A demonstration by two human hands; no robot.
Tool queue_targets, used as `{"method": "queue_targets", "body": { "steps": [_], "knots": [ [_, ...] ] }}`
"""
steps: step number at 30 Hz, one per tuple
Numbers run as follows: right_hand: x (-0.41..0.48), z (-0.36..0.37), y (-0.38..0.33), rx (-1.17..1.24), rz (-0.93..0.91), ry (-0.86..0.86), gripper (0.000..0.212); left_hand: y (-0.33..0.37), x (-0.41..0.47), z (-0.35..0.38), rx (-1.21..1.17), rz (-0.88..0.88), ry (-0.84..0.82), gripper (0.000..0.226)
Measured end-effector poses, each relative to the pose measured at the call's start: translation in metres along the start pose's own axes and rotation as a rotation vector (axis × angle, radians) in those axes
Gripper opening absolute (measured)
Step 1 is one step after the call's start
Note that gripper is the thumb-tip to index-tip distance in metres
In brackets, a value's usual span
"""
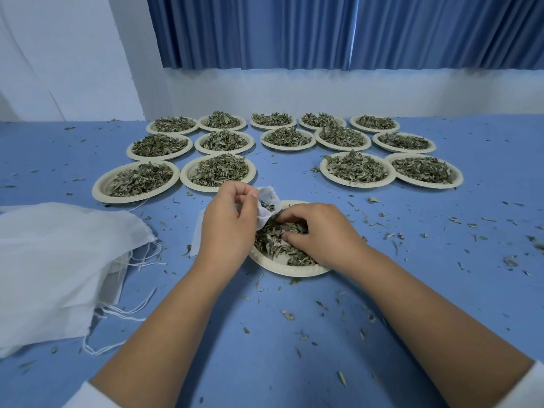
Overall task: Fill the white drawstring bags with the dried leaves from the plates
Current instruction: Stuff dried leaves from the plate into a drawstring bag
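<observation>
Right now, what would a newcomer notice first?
Rows of leaf-heaped plates stand across the back. Near centre, the left grip pinches a white drawstring bag over the near plate while the right grip gathers dried leaves. More white bags pile at left.

Small white drawstring bag (269, 201), mouth open, held at near plate's (282, 267) left rim. Dried leaves (273, 240) heaped in that plate. Fourteen more filled plates (357, 184) toward table's (294, 334) far edge. Spare bags (59, 260) piled at left edge.
</observation>
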State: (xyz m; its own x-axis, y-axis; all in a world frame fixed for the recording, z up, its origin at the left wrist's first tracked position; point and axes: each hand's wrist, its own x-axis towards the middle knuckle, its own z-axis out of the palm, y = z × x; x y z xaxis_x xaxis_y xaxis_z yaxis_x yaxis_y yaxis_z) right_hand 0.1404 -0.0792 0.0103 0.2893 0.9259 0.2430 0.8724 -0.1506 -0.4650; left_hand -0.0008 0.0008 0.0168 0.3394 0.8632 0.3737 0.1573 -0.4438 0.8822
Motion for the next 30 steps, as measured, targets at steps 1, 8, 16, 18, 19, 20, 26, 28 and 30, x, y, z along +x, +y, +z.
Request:
{"method": "queue_targets", "body": {
  "steps": [1, 8, 16, 18, 19, 20, 26, 28, 30],
  "knots": [
    [0.000, -0.001, 0.000, 0.051, 0.010, 0.020, 0.027, 0.000, 0.000, 0.000, 0.004, 0.004, 0.002, 0.011],
    [0.001, -0.024, 0.000, 0.554, 0.128, 0.174, 0.020, 0.004, -0.001, -0.002, -0.059, 0.006, 0.043, 0.014],
    [0.001, -0.031, -0.001, 0.943, 0.216, 0.213, 0.021, 0.004, -0.002, 0.001, -0.066, -0.018, 0.002, 0.010],
    [0.001, -0.029, -0.004, 1.096, 0.226, 0.202, 0.020, 0.005, -0.003, 0.002, -0.069, -0.028, -0.026, 0.010],
    [0.001, -0.028, -0.006, 1.151, 0.219, 0.202, 0.020, 0.006, -0.004, 0.003, -0.077, -0.037, -0.040, 0.010],
    [0.001, -0.026, -0.008, 1.188, 0.206, 0.202, 0.020, 0.007, -0.005, 0.004, -0.088, -0.045, -0.053, 0.010],
    [0.000, -0.011, -0.016, 1.144, 0.102, 0.253, 0.021, 0.008, -0.006, 0.008, -0.186, -0.112, -0.066, 0.010],
    [-0.001, -0.010, -0.016, 1.027, 0.067, 0.261, 0.021, 0.008, -0.005, 0.007, -0.242, -0.140, -0.038, 0.010],
    [-0.001, -0.010, -0.015, 0.950, 0.064, 0.256, 0.021, 0.007, -0.003, 0.006, -0.270, -0.167, -0.012, 0.010]
  ]
}}
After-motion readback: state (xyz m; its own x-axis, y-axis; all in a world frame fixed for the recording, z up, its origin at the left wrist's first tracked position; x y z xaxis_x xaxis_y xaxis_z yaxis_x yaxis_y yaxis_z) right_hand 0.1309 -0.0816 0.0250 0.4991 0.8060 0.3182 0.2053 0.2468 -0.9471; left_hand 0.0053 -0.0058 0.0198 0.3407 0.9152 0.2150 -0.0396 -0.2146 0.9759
